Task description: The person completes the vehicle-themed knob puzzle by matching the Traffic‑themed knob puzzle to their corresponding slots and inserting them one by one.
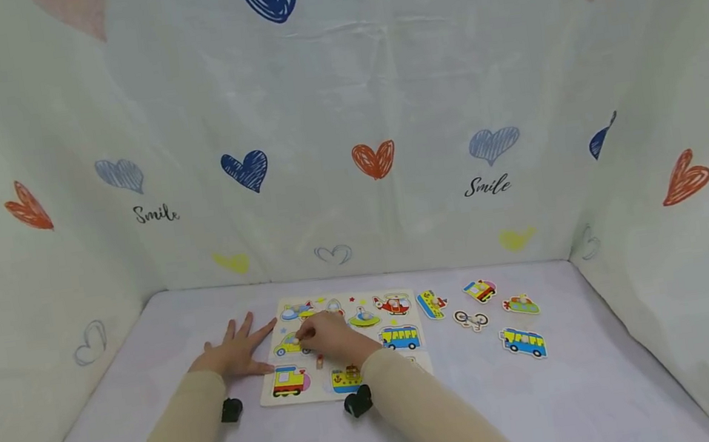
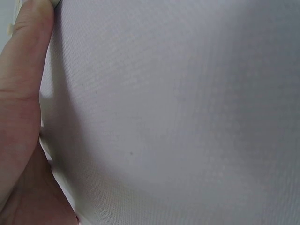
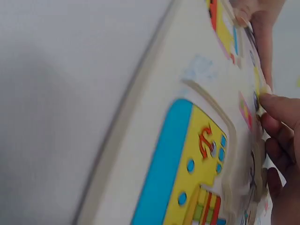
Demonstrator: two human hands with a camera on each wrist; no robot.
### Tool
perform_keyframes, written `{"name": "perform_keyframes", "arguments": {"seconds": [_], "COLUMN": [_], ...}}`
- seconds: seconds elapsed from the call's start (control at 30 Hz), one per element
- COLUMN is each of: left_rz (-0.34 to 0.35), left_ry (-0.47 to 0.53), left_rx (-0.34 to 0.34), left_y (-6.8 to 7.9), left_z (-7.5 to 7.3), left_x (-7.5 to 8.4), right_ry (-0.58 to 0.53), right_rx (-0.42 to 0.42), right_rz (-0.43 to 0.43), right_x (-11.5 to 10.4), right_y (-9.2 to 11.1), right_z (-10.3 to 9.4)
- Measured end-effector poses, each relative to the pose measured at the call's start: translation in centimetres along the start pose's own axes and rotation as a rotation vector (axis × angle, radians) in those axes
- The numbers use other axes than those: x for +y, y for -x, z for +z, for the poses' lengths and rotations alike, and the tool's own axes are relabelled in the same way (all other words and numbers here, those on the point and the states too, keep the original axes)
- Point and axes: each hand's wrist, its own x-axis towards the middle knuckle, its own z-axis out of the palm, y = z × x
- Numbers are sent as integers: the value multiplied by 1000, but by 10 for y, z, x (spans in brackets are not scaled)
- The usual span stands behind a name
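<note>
A pale puzzle board (image 1: 270, 394) with printed vehicles lies on the table. My right hand (image 1: 336, 337) reaches over its middle, thumb and fingertips pinching a yellow car puzzle piece (image 1: 286, 345) at the board's left side. In the right wrist view those fingers (image 3: 281, 110) meet low at the board's surface; most of the car is hidden there. My left hand (image 1: 234, 350) rests with spread fingers at the board's left edge, its fingertips and thumb at the rim. The left wrist view shows only part of this hand (image 2: 21, 93) against the white cloth.
Right of the board lie loose pieces: a boat (image 1: 432, 305), a train (image 1: 480, 291), a bicycle (image 1: 471, 320), a submarine (image 1: 521, 305) and a bus (image 1: 523, 343). A white cloth wall (image 1: 326, 210) with printed hearts stands behind, with more cloth at both sides.
</note>
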Motion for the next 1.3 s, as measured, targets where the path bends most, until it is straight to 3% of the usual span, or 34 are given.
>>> {"name": "perform_keyframes", "arguments": {"seconds": [0.23, 0.37, 0.7, 1.0, 1.3], "left_rz": [2, 4, -4, 4, 17], "left_ry": [-27, -32, -19, -10, 3], "left_rx": [-8, -5, -5, -10, -2], "left_y": [-6, -8, -9, -6, -6], "left_z": [3, 4, 3, 1, 2], "left_x": [-5, -8, -8, -7, -7], "right_ry": [-128, -112, -118, -98, -95], "right_rx": [-16, 17, 9, 50, 27], "right_rz": [-5, -49, -47, -12, 21], "right_x": [7, 11, 19, 47, 80], "right_y": [10, 12, 28, 45, 65], "right_z": [-19, -27, -48, -76, -104]}}
